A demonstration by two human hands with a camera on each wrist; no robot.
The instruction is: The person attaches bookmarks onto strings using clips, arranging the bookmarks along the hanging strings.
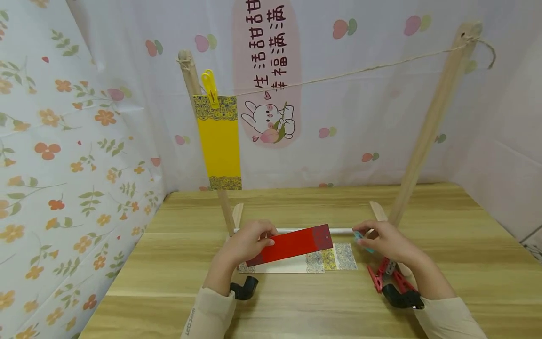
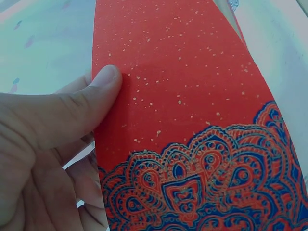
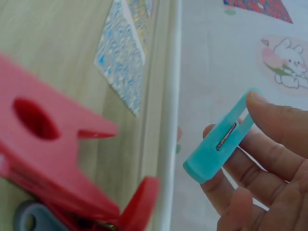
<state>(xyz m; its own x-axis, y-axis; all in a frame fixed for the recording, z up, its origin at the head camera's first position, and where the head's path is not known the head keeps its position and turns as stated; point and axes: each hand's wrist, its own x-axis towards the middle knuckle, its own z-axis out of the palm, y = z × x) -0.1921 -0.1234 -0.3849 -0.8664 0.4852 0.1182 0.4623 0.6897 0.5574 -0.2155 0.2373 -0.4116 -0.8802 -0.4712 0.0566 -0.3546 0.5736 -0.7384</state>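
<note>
My left hand (image 1: 254, 239) pinches a red paper card (image 1: 292, 244) with patterned ends by its long edge; in the left wrist view the thumb lies on its gold-flecked face (image 2: 178, 86). The card is tilted, its right end higher, and overlaps the other cards in the head view. A teal clothespin (image 3: 219, 137) is held between the thumb and fingers of my right hand (image 1: 387, 239). Below the red card, white and yellow patterned cards (image 1: 279, 267) lie overlapping on the table. A yellow card (image 1: 220, 148) hangs from the string under a yellow clothespin (image 1: 210, 89).
A string (image 1: 360, 70) runs between a left wooden post (image 1: 190, 75) and a right wooden post (image 1: 436, 117), with a white bar (image 1: 340, 231) low between them. Red clothespins (image 1: 377, 278) and a grey one lie near my right wrist. Patterned cloth (image 1: 360, 127) hangs behind the wooden table (image 1: 313, 306).
</note>
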